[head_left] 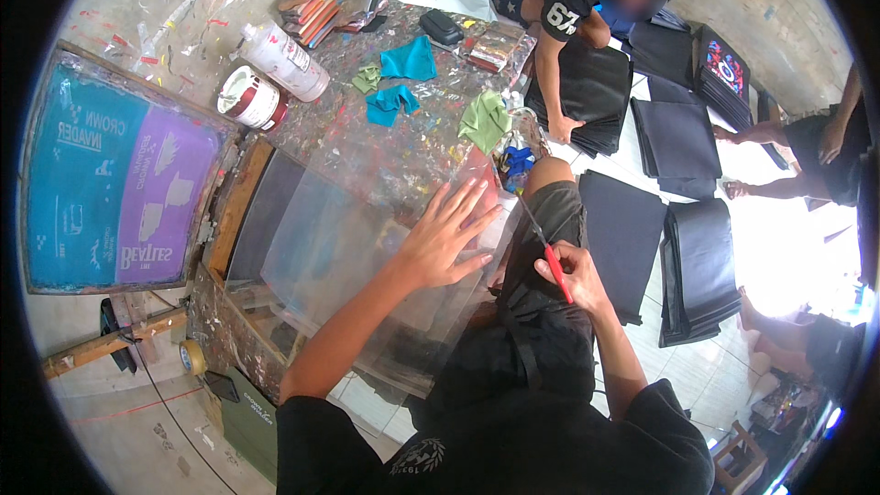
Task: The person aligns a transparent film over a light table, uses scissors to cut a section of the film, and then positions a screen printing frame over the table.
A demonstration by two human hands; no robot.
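Note:
My left hand (454, 234) lies flat with its fingers spread on a clear plastic sheet (321, 238). The sheet covers the near part of a paint-spattered table, and a reddish patch (477, 170) shows by my fingertips. In my right hand (577, 277), above my thigh, is a slim red-handled tool (554, 266) with a long, thin, dark shaft pointing away from me. Its exact kind cannot be made out. Past its tip lie a crumpled blue cloth (519, 160) and a light green cloth (486, 121).
A framed printing screen (92, 174) stands at the left, near an open paint can (249, 99) and a plastic bottle (286, 62). Teal cloths (409, 59) lie farther back. Another person (559, 0) touches a stack of black sheets (587, 92); more black stacks (697, 266) cover the floor.

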